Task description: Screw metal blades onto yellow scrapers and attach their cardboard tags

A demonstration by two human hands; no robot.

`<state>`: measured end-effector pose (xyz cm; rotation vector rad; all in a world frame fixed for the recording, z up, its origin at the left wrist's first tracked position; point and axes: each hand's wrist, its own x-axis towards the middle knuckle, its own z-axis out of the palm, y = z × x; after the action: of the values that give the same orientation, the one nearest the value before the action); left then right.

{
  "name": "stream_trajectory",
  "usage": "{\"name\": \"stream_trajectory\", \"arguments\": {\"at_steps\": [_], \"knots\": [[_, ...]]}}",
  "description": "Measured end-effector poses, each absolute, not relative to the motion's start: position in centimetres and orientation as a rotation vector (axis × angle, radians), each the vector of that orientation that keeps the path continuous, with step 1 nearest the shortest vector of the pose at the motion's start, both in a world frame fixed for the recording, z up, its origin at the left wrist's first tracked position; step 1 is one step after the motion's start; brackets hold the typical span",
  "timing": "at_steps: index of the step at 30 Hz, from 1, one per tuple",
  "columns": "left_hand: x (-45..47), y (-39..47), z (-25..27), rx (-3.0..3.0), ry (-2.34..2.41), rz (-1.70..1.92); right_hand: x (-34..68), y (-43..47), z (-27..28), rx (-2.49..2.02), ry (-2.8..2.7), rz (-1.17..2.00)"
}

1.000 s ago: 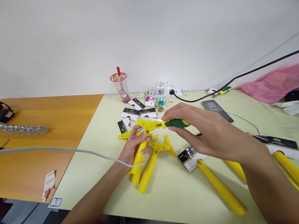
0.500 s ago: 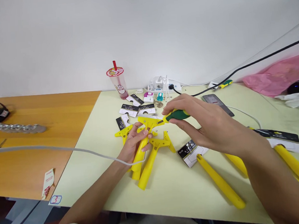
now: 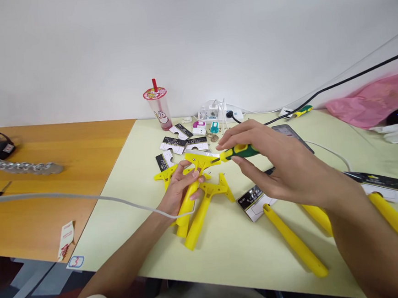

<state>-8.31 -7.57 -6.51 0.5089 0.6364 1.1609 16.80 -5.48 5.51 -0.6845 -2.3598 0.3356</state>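
Presently both hands are busy above the pale table (image 3: 229, 268), close to each other but not touching. The left hand (image 3: 181, 187) is closed around the handle of a yellow scraper (image 3: 202, 160), just below its wide head. This scraper is lifted over the table, its head pointing away from the person. The right hand (image 3: 276, 161) pinches the green and yellow grip of a screwdriver (image 3: 246, 151) between the thumb and the fingers. The screwdriver lies almost level, and its tip is at the right end of the scraper's head; whether it sits inside a screw, I cannot tell.

Under and beside the left hand lie more yellow scrapers; the nearest one (image 3: 198, 225) has its head turned to the right. A grey cord (image 3: 120, 198) crosses in front of the left wrist. Behind the hands are several black-and-white cards (image 3: 173, 144), a cup (image 3: 161, 113) with a red straw, and a power strip (image 3: 236, 115) along the wall. Below the right hand, a yellow handle (image 3: 296, 242) lies at a slant, its upper end against another card (image 3: 253, 204). A phone (image 3: 296, 137) is partly hidden behind the right hand, and a pink bag (image 3: 364, 104) rests farther to the right.
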Motion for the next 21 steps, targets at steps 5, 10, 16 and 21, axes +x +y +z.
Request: {"name": "stream_trajectory", "arguments": {"at_steps": [5,10,16,21], "knots": [[-8.3,-7.6,-6.5,0.507,0.626,1.164,16.5,-5.5,5.3,-0.728,-2.346,0.097],[-8.3,-7.6,-6.8,0.499,0.637,1.153,16.1,-5.2,5.0,-0.808,-2.352,-0.009],[-8.4,-7.3,-7.0,0.481,0.637,1.172,16.0,-5.0,4.6,-0.692,-2.388,0.252],[-8.4,-7.6,-6.9,0.497,0.628,1.163,16.1,-4.8,4.1,-0.710,-2.331,0.115]]}}
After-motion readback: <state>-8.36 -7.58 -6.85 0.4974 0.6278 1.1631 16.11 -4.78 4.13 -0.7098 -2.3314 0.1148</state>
